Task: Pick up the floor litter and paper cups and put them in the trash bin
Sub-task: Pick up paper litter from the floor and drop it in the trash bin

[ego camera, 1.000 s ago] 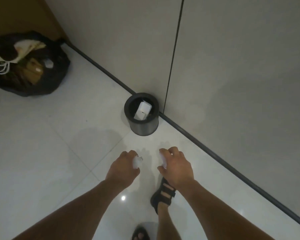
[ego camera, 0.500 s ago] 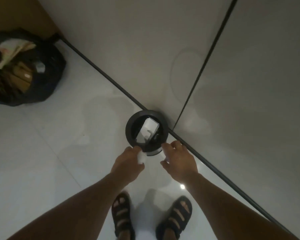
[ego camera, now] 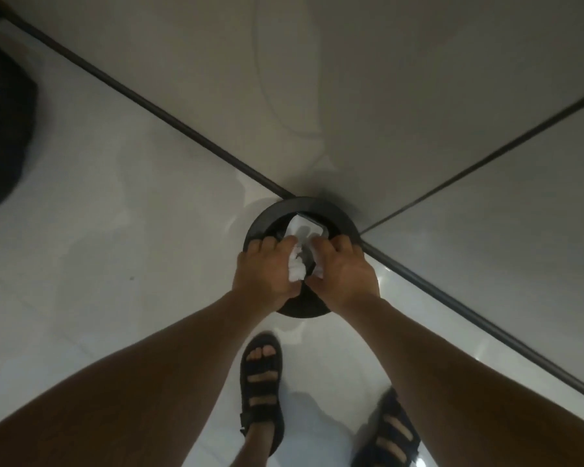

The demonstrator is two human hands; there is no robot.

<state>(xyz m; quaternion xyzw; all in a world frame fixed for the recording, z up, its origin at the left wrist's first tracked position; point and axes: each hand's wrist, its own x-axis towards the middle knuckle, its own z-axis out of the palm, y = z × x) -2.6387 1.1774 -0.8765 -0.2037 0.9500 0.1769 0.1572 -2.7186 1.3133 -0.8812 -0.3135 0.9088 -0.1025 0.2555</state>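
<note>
White tile floor [ego camera: 115, 237], wall base far side: left hand [ego camera: 267, 276] and right hand [ego camera: 346, 276], fingers curled, each grip crumpled white litter [ego camera: 295, 269] directly above the black trash bin [ego camera: 339, 218] mouth, presumably so the drop lands inside.

Trash bin [ego camera: 260, 227] on the floor [ego camera: 115, 264], hard against the base strip [ego camera: 132, 96] of the wall [ego camera: 385, 79], at the foot of a wall seam [ego camera: 486, 156].

Left grip [ego camera: 263, 274] and right grip [ego camera: 344, 274] side by side above the bin's near rim. Wad of litter [ego camera: 296, 267] pinched in the left grip, second wad [ego camera: 318, 268] in the right, the two nearly touching over the bin's mouth.

Flat paper piece [ego camera: 305, 227] inside the bin, beyond both grips.

Left sandal [ego camera: 262, 396] on the floor just behind the bin. Right sandal [ego camera: 390, 433] further back, to the right.

Bag [ego camera: 4, 129] on the floor far left, well apart from the bin.
</note>
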